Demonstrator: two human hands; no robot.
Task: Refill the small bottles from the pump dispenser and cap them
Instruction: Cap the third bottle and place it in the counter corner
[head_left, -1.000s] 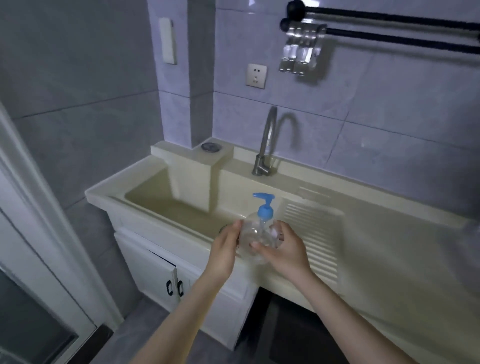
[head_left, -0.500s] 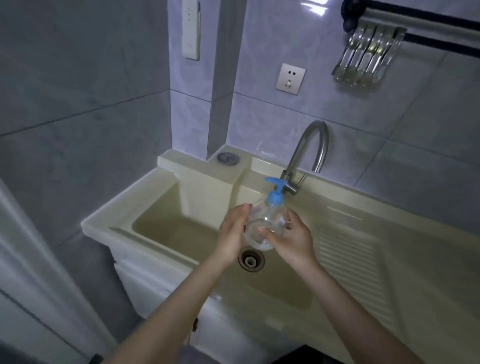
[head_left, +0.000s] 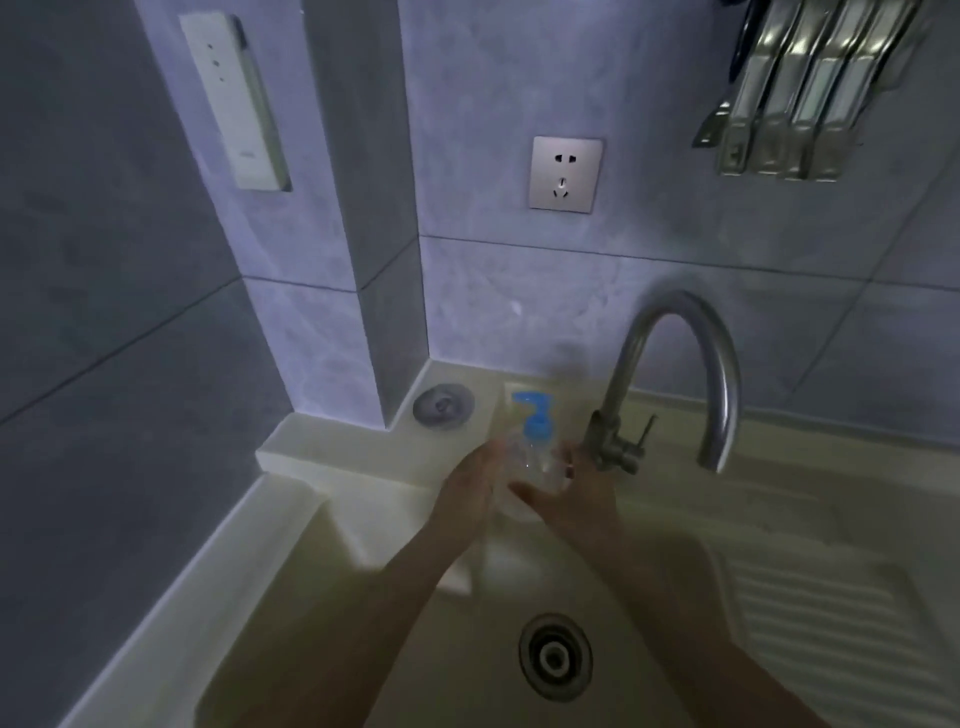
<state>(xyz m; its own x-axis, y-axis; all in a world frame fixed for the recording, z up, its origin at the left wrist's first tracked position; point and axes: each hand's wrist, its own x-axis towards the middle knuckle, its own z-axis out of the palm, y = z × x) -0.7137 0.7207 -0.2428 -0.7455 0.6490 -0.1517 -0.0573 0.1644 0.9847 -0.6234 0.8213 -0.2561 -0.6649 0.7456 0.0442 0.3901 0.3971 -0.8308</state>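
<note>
- Since the earlier frames the pump dispenser (head_left: 530, 457) has travelled from the front edge of the sink (head_left: 291, 525) to its back ledge, just left of the faucet (head_left: 675, 384); the view has closed in too, so the drain (head_left: 555, 657) now sits low in frame.
- Left hand (head_left: 467, 488): fingers curled against the left side of the clear body, holding it.
- Right hand (head_left: 571, 499): cupped round the right side and lower front, thumb across the front, also holding. Motion blur hides the individual fingertips.
- Position: bottle held over the far end of the basin; cannot tell whether its base touches the ledge surface.
- Two-handed grip, probably because the body is round, smooth and possibly wet; keeping it over the sink would catch any drips.
- Orientation: long axis close to vertical, blue pump head on top, nozzle pointing left towards the round plug (head_left: 443, 406) on the corner ledge.
- No small bottles in view; judged an early step, with filling not begun.
</note>
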